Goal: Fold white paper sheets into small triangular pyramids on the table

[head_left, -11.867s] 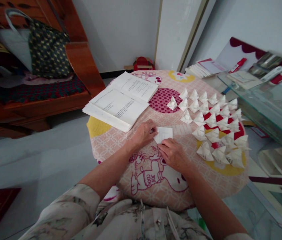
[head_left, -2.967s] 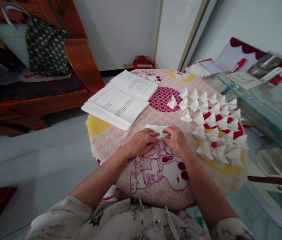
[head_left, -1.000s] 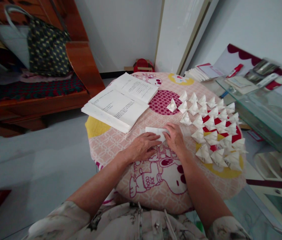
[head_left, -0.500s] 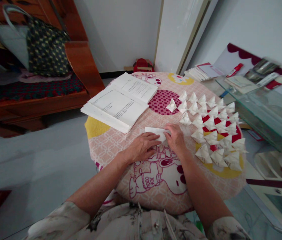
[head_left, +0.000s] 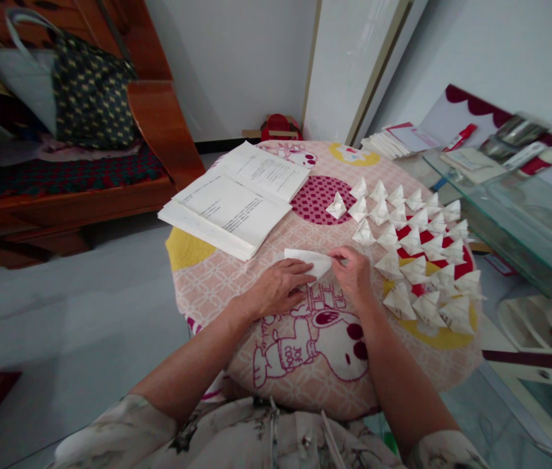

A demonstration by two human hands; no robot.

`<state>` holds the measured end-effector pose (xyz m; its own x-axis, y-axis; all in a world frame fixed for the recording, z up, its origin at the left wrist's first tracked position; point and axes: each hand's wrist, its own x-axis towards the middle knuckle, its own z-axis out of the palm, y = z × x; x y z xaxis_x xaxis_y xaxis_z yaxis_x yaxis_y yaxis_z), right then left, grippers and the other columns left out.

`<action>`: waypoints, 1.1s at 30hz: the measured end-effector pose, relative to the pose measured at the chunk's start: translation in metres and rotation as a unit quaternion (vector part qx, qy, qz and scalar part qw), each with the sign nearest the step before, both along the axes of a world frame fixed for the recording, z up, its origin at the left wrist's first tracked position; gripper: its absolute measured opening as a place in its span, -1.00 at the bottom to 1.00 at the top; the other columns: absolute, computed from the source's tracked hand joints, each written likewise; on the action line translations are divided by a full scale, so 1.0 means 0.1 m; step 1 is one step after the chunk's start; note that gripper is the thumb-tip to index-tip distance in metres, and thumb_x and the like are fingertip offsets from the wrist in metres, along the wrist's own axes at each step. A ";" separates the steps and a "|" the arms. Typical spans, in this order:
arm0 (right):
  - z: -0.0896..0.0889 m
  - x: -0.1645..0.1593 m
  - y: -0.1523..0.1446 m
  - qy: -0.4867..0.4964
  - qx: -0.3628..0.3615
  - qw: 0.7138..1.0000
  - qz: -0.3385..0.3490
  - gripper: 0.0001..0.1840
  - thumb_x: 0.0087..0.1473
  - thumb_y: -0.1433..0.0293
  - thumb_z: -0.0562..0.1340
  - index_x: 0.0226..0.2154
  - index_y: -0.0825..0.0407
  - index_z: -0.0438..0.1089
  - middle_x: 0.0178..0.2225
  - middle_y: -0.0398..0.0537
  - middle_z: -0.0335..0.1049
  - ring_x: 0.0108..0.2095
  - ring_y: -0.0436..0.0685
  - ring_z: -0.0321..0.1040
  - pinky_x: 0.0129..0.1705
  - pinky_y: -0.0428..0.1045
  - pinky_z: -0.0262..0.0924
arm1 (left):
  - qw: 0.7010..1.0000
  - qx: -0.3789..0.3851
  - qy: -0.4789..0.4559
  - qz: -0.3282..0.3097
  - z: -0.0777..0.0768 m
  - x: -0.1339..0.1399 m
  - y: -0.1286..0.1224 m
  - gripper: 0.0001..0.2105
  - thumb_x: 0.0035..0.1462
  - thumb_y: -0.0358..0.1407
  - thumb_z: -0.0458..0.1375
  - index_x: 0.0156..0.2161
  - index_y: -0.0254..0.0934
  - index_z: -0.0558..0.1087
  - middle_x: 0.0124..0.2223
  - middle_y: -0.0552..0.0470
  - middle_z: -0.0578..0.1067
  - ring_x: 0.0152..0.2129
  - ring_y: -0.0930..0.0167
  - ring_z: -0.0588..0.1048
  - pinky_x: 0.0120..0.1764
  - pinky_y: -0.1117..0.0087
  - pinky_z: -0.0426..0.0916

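Right hand [head_left: 354, 273] has shifted rightward off the folded paper [head_left: 309, 260], fingers now pinching its right corner. Left hand [head_left: 278, 286] lies flat, pressing the paper onto the tabletop [head_left: 207, 280]. Likely creasing a corner fold. Finished folded pieces [head_left: 422, 254] sit just right.

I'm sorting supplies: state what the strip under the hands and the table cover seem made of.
Strip: thin matte white paper, apparently; it holds sharp creases like the folded pieces nearby. Table cover: probably soft printed fabric, matte, draping over the round edge.
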<state>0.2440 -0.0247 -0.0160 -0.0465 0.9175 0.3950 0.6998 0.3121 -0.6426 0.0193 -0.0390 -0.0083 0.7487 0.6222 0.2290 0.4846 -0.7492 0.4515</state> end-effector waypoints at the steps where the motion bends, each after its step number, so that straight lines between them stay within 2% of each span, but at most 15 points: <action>1: 0.00 0.02 0.00 0.015 -0.008 1.000 -0.012 -0.79 -0.03 0.47 0.15 -0.38 -0.01 0.50 -0.38 -0.04 0.54 -0.35 0.16 0.44 -0.22 0.05 0.35 | 1.000 0.001 0.000 0.001 0.00 0.00 0.00 -0.63 0.16 -0.33 0.22 0.09 -0.28 0.51 0.22 -0.18 0.43 0.15 0.15 0.39 0.19 0.07 0.31; 6: -0.03 0.09 0.00 0.046 -0.011 0.997 -0.056 -0.69 -0.04 0.45 0.13 -0.29 0.01 0.55 -0.34 -0.03 0.58 -0.36 0.16 0.47 -0.24 0.06 0.39 | 1.000 0.002 -0.004 0.008 0.01 0.00 -0.01 -0.64 0.16 -0.33 0.22 0.08 -0.26 0.52 0.22 -0.16 0.44 0.14 0.16 0.40 0.17 0.05 0.33; 12: -0.04 0.09 0.00 0.032 0.010 0.997 -0.075 -0.69 -0.04 0.47 0.13 -0.28 0.06 0.56 -0.32 0.04 0.60 -0.34 0.19 0.50 -0.21 0.08 0.41 | 1.000 -0.006 0.000 0.007 0.01 0.00 0.00 -0.63 0.16 -0.32 0.21 0.08 -0.28 0.52 0.22 -0.17 0.44 0.14 0.16 0.40 0.17 0.07 0.33; 26: -0.02 0.09 -0.01 0.040 -0.004 0.995 -0.087 -0.72 -0.06 0.47 0.13 -0.34 0.02 0.54 -0.36 0.01 0.60 -0.35 0.19 0.50 -0.19 0.10 0.41 | 1.000 -0.010 -0.006 0.006 0.01 0.01 0.00 -0.64 0.16 -0.33 0.21 0.08 -0.29 0.52 0.22 -0.19 0.44 0.14 0.15 0.39 0.17 0.06 0.33; 33: 0.01 0.09 -0.03 0.045 0.003 0.997 -0.060 -0.71 -0.03 0.46 0.13 -0.31 0.02 0.54 -0.32 0.01 0.60 -0.30 0.20 0.51 -0.16 0.10 0.40 | 1.000 0.000 -0.009 0.005 0.00 0.01 0.00 -0.64 0.16 -0.34 0.22 0.08 -0.27 0.51 0.21 -0.16 0.44 0.14 0.17 0.40 0.16 0.06 0.34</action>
<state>0.2531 -0.0275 -0.0153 0.0984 0.9121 0.3979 0.6723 0.2339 -0.7024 0.0200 -0.0390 -0.0088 0.7375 0.6304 0.2424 0.4840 -0.7436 0.4612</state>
